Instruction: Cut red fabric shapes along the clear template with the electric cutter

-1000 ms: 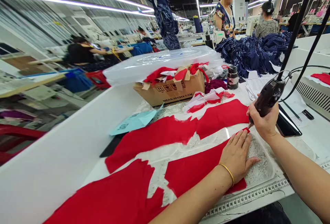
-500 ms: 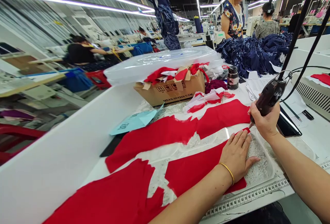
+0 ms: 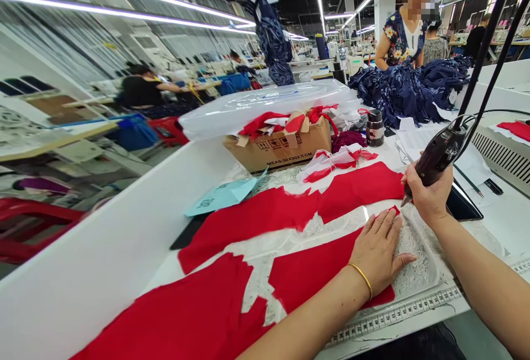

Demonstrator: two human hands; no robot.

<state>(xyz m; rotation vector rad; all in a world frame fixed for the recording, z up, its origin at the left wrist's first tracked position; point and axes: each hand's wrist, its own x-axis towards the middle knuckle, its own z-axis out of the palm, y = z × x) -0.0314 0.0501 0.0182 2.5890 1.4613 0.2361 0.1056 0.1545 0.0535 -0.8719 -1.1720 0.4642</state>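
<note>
My left hand (image 3: 379, 249) lies flat with fingers stretched on a red fabric piece (image 3: 314, 269), its fingertips close to the piece's narrow upper corner. In my right hand (image 3: 430, 194) is a black corded handheld tool (image 3: 441, 153) with a pointed metal tip, held slanting down. The tip sits just beside that fabric corner; whether it touches the surface I cannot tell. Under the piece is a clear, scratched board (image 3: 418, 255). Another long red fabric piece (image 3: 256, 216) stretches behind it, and a larger red piece (image 3: 174, 310) lies at the lower left.
A measuring tape (image 3: 397, 316) runs along the table's front edge. Behind the fabric stand a cardboard box (image 3: 273, 153) of red scraps and a dark jar (image 3: 375, 128). A dark tablet-like device (image 3: 466, 202) lies right of my hand. A person (image 3: 403, 34) stands behind navy garments (image 3: 409, 92).
The tool tip has shifted slightly away from the fabric corner. My left hand stays pressed in place. The view has turned a little, and the standing person appears farther right.
</note>
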